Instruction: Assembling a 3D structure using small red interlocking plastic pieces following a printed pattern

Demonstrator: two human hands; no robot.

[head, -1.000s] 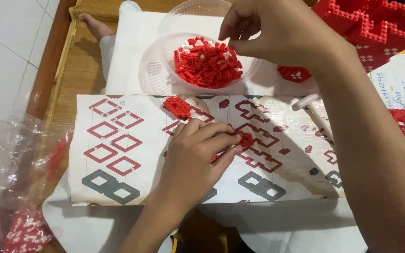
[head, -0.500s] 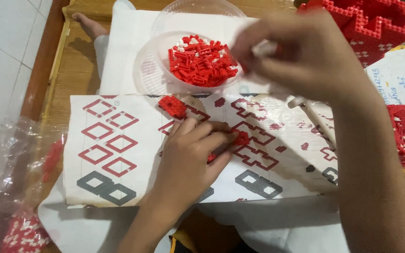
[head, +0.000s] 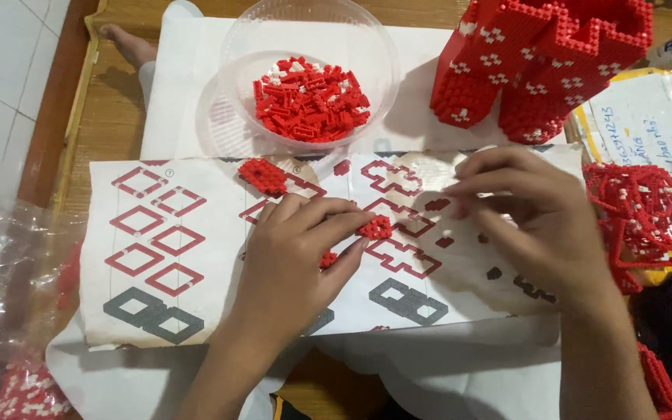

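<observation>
Right hand (head: 542, 214) is coming down from the bowl (head: 383, 70) since the earlier frame and is now hovering over the sheet (head: 157, 241), fingers (head: 499, 183) drawn together at the tips; cannot tell what the grip is pinching, if anything. Left hand (head: 293, 257) is lying flat on the sheet as before, its grip pressing thumb and forefinger against a small red brick piece (head: 376, 227) near the sheet's middle. Another flat red piece (head: 263, 176) is lying at the sheet's top edge, just below the bowl. Bowl is holding a heap of loose red bricks (head: 310, 99). Tall red-and-white brick build (head: 538, 62) is standing upper right, beside the bowl. Round red brick lattice (head: 643, 214) is sitting at the right edge, near the right wrist. Crumpled clear bag (head: 9, 264) is lying at the left. Everything is resting on white cloth over a wooden worktop (head: 106, 101).
</observation>
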